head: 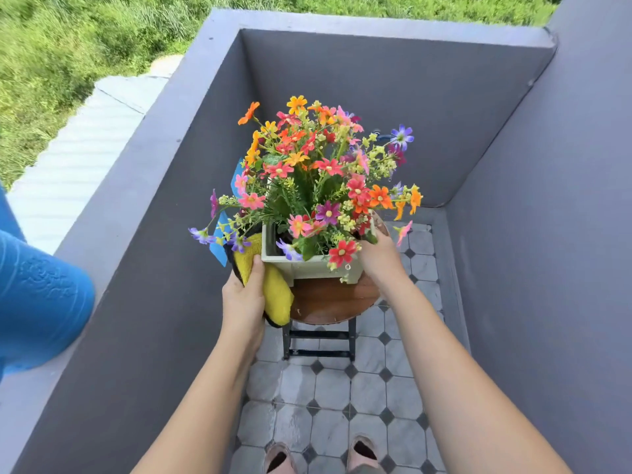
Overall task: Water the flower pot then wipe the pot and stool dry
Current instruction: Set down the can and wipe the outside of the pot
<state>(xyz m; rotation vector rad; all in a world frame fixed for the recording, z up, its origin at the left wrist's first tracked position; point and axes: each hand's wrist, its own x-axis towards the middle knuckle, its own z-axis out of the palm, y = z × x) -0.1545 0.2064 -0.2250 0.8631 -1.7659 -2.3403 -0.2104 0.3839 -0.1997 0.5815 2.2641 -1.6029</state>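
Observation:
A pale green square flower pot [309, 267] full of orange, red, pink and purple flowers [321, 172] stands on a round brown wooden stool [333, 299] with black legs. My left hand [243, 295] grips a yellow cloth [273, 289] with a dark edge and presses it against the pot's left side. My right hand [378, 256] holds the pot's right front corner, its fingertips hidden under the leaves.
Grey balcony walls [154, 234] close in on the left, back and right. The floor [359, 398] is grey octagonal tile, wet in patches. A blue container [37, 295] sits on the left ledge. My two slippered feet [321, 456] stand below the stool.

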